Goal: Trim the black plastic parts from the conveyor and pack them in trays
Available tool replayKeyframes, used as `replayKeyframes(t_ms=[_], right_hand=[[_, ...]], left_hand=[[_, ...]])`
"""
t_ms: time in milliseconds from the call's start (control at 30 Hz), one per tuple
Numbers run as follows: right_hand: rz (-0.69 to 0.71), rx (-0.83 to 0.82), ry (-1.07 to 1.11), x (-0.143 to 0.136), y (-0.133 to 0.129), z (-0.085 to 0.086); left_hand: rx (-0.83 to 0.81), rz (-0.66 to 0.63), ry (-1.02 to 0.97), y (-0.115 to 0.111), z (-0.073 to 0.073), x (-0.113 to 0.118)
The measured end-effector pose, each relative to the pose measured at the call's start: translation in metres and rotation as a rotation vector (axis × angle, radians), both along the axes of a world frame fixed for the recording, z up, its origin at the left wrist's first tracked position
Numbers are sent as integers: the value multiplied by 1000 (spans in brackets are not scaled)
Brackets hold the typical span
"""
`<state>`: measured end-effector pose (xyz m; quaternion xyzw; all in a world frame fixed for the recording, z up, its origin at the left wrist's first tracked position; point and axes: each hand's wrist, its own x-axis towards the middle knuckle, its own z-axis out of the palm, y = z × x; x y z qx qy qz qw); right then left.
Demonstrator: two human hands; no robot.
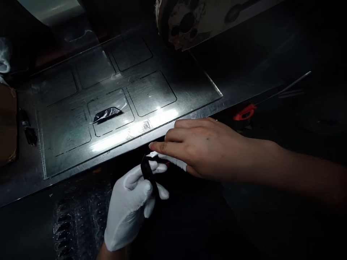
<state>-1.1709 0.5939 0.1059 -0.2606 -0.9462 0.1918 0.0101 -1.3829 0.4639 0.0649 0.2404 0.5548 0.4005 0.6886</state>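
Note:
My left hand (130, 202), in a white glove, is closed around a narrow, curved black piece (147, 170) with thumb and fingers. My right hand (202, 146) has bare skin on its back and a white cover on the thumb. Its index finger and thumb come together close to the upper end of that piece, beside a small white bit (152, 154). What they pinch is too small to make out. Another black piece (107, 114), partly under clear film, lies on the glass plate (66, 130) beyond my hands.
The plate, marked with rounded rectangles, rests on a metal bench (29, 190). A red-handled tool (244, 112) lies at right. Clear plastic trays (81, 224) with dark pieces sit lower left. A cardboard box (7, 122) stands far left, and a worn round machine part (181, 23) overhangs the back.

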Motion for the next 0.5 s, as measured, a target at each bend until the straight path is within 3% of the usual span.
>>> replayKeyframes(t_ms=[133, 300, 400, 500], right_hand=[[22, 89, -41, -8, 2, 2], [128, 133, -146, -23, 8, 22], [151, 120, -136, -28, 11, 32], [150, 38, -56, -28, 11, 33]], left_hand=[[-38, -16, -48, 1, -3, -7], [-53, -83, -151, 0, -7, -13], [-26, -9, -183, -3, -10, -16], [58, 147, -243, -7, -14, -21]])
